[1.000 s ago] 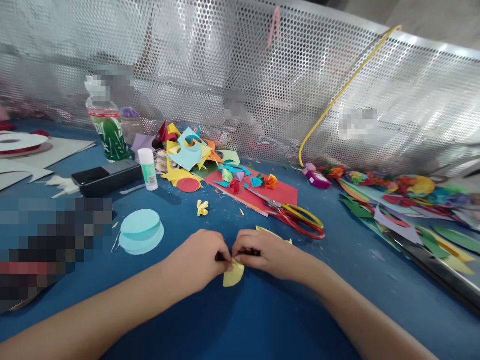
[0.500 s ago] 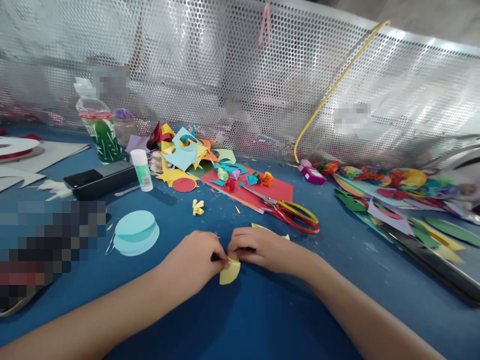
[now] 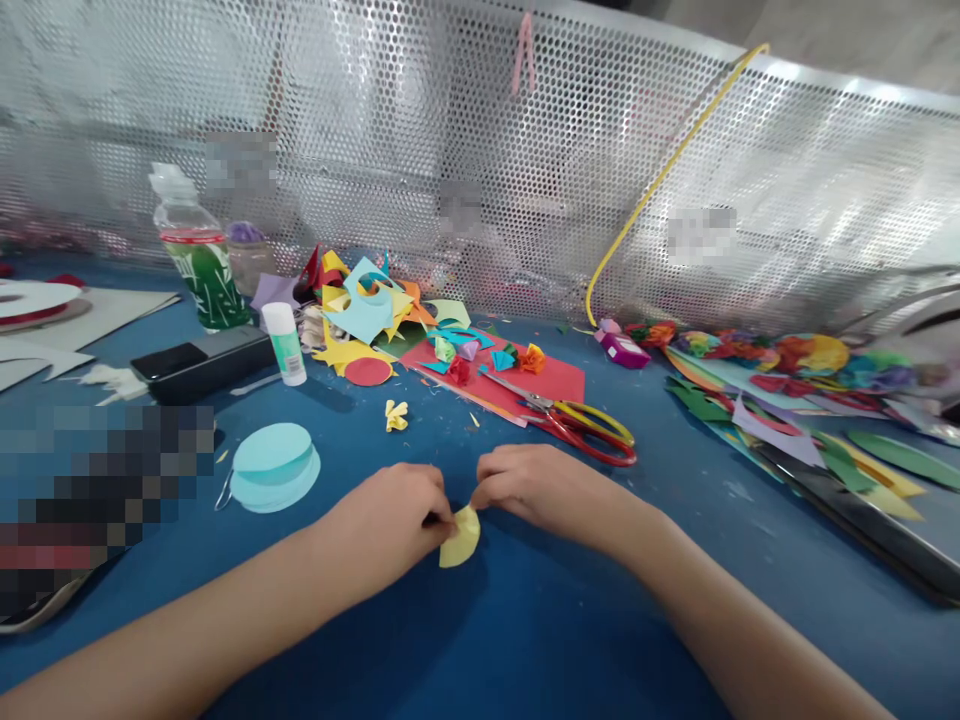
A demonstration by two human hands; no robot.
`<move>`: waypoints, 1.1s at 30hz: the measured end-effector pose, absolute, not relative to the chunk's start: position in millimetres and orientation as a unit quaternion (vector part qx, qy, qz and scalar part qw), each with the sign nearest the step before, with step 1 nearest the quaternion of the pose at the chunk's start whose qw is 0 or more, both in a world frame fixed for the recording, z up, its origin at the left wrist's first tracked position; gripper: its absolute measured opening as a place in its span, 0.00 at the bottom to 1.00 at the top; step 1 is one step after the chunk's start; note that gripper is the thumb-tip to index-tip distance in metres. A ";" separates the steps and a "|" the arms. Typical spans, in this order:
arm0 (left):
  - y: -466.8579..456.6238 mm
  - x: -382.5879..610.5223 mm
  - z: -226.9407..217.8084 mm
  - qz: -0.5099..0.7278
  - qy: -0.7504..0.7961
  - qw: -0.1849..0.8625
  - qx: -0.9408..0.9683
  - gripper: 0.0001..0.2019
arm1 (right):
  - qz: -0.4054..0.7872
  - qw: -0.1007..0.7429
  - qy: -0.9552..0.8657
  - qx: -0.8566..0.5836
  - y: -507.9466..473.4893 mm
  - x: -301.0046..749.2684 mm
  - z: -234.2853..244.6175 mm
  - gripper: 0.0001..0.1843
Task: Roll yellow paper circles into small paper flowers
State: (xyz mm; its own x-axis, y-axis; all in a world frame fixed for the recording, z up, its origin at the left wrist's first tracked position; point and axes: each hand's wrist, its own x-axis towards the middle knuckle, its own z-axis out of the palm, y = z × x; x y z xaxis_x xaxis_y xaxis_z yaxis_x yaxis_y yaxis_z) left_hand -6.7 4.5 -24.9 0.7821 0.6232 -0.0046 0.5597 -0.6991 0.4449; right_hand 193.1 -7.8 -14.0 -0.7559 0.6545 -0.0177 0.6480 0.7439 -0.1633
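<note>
A small folded piece of yellow paper (image 3: 460, 545), shaped like a fan or wedge, is held just above the blue table in the middle of the view. The thumb and fingers of my left hand (image 3: 405, 515) pinch its left side. From the right, my right hand (image 3: 536, 490) has its fingertips closed at the paper's upper corner; the exact contact is partly hidden. Beyond my hands lies a small crumpled yellow paper piece (image 3: 396, 416). A stack of light blue paper circles (image 3: 275, 470), the top one creased, rests left of my left hand.
Red-and-yellow-handled scissors (image 3: 585, 425) lie partly on red paper (image 3: 491, 385) with several small paper flowers. A glue stick (image 3: 285, 345) stands by a black case (image 3: 202, 362). Paper scraps (image 3: 367, 305) pile up before a perforated metal panel (image 3: 420, 150). A green-labelled bottle (image 3: 201, 260) stands left.
My right hand has shifted slightly right and up along the yellow paper, uncovering more of its upper edge. My left hand keeps its pinch. The yellow scrap behind my right hand is now out of sight.
</note>
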 end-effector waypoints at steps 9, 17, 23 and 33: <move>1.4 -8.2 -20.0 0.080 0.322 0.206 0.920 0.17 | 0.178 0.081 -0.907 -0.374 -4.3 191.1 -24.3 0.08; 6.2 -6.1 -23.1 0.148 0.385 0.258 0.874 0.15 | 0.095 0.092 -0.901 -0.412 -13.8 179.8 -16.8 0.05; 5.6 -7.0 -14.6 0.245 0.361 0.278 0.856 0.11 | 0.112 0.255 -0.860 -0.427 -15.7 180.3 -15.1 0.04; 7.0 -9.8 -11.9 0.328 0.297 0.196 0.875 0.10 | 0.280 0.399 -0.748 -0.450 -13.6 176.3 -18.4 0.05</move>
